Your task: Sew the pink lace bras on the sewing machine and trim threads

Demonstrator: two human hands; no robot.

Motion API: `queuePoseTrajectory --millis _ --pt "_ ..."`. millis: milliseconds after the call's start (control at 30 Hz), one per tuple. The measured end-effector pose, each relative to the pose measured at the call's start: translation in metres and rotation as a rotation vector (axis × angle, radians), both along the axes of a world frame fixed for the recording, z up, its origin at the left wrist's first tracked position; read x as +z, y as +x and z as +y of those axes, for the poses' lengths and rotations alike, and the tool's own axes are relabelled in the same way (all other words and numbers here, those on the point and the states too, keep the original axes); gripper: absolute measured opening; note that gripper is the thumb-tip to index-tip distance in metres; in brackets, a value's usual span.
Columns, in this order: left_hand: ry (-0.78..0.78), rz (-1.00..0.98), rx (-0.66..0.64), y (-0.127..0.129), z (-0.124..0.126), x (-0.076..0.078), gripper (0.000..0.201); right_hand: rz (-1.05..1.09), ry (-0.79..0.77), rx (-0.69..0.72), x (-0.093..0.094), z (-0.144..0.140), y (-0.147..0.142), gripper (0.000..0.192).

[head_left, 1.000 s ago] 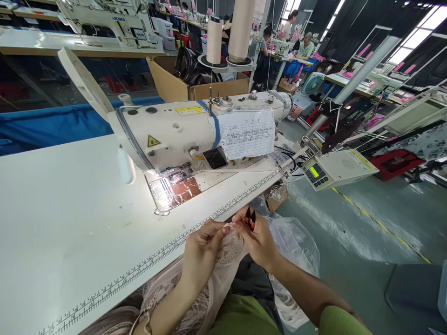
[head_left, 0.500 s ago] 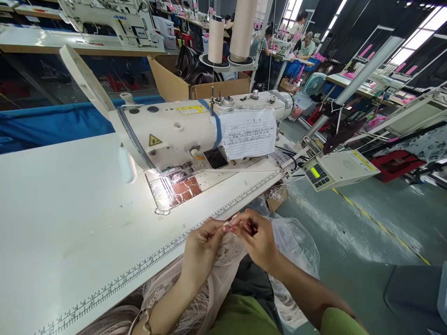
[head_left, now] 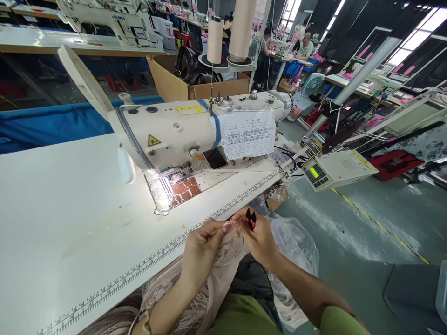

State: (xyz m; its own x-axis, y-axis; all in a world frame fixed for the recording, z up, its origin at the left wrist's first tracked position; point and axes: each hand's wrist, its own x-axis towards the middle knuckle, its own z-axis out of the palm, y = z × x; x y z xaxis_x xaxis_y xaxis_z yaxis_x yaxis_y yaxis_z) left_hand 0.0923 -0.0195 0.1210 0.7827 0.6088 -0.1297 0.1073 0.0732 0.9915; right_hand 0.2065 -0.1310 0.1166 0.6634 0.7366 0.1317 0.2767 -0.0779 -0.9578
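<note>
Here the work sits just off the front edge of the counter, over the person's lap, rather than under the sewing machine. The left hand is closed in a pinch on the edge of a pale lace garment, thumb and fingertips pressed together at the top of the cloth. The right hand meets it fingertip to fingertip and is curled around a small pair of thread snips, whose dark and red points stick up above the knuckles, a little parted. The garment hangs from both hands down across the lap, with more of it bunched at the lower left beside the counter edge.

Judging by how things lie, the stitching on this piece looks finished for now: the lit plate under the needle carries no cloth, and the lace is held well apart from it. The step in hand seems to be trimming at the pinched edge. Whether a loose thread remains there is too small to tell. A clear plastic bag lies just right of the hands, and the control box sits further right.
</note>
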Motion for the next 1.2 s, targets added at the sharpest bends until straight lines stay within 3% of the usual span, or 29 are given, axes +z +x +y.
queuePoseTrajectory --millis 167,300,533,733,867,1000,1200 --pt "0.026 0.014 0.004 -0.001 0.001 0.004 0.037 0.004 0.040 0.039 0.006 -0.001 0.005 0.019" --pt "0.029 0.012 0.003 -0.001 0.001 0.002 0.035 0.029 -0.020 0.110 0.012 -0.001 0.009 0.025" --pt "0.038 -0.008 0.015 0.000 0.001 -0.004 0.034 0.076 -0.057 0.073 0.009 0.001 0.013 0.038" --pt "-0.061 0.001 0.010 0.001 0.003 0.002 0.030 -0.124 -0.098 0.346 0.026 -0.005 0.033 0.063" --pt "-0.093 -0.020 -0.005 0.001 0.003 0.003 0.028 -0.200 -0.245 0.459 0.039 -0.006 0.042 0.042" --pt "-0.104 -0.005 -0.027 0.000 0.003 0.005 0.030 -0.158 -0.263 0.481 0.043 -0.005 0.040 0.023" --pt "-0.072 -0.001 -0.044 -0.001 0.004 0.005 0.030 -0.103 -0.225 0.464 0.042 0.000 0.035 0.025"
